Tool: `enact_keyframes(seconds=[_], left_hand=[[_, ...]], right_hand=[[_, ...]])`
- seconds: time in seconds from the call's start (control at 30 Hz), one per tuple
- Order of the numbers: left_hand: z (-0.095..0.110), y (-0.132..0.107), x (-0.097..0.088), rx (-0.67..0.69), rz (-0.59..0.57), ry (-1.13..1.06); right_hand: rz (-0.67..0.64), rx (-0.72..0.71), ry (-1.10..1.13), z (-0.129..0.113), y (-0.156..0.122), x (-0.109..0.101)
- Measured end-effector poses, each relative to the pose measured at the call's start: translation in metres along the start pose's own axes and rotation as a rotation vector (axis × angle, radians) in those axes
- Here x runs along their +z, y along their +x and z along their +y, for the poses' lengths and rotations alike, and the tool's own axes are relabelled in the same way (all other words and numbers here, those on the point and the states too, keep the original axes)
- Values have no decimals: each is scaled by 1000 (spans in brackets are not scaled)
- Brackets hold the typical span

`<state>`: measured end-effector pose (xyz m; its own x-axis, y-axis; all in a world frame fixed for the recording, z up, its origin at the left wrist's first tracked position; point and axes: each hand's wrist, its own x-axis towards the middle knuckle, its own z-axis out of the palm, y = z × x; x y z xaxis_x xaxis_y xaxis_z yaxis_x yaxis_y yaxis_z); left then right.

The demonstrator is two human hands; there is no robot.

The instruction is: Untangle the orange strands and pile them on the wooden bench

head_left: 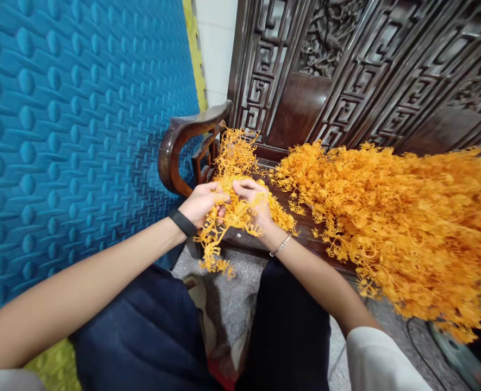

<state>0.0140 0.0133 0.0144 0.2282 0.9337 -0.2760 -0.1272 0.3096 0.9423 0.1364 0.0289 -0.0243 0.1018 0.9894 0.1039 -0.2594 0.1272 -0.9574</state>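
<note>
Fingers (220,196) of our left hand (201,203) and right hand (255,205) clamp one orange sprig cluster (213,243) between them, at the front edge of the carved wooden seat (305,226); its loose end trails down-left toward the floor (232,304). We note the large sprig heap (407,217) lying right, nearer our right hand.

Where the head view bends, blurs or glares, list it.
Head view: wide-lens stretch swells the forearms and bows the blue padded mat; light is soft and even, with faint sheen on the wooden armrest; the left hand, right hand and their orange sprigs are sharp; the orange pile softens rightward.
</note>
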Motion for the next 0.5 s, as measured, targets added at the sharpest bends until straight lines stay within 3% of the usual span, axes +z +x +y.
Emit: enact_keyframes(seconds=[0.13, 0.27, 0.5], left_hand=[[1, 18, 6, 24, 38, -86], [9, 32, 13, 79, 54, -133], [19, 44, 13, 157, 144, -140]], right_hand=[[83, -36, 22, 2, 12, 2], [212, -191, 21, -1, 27, 8], [321, -208, 90, 2, 52, 28]])
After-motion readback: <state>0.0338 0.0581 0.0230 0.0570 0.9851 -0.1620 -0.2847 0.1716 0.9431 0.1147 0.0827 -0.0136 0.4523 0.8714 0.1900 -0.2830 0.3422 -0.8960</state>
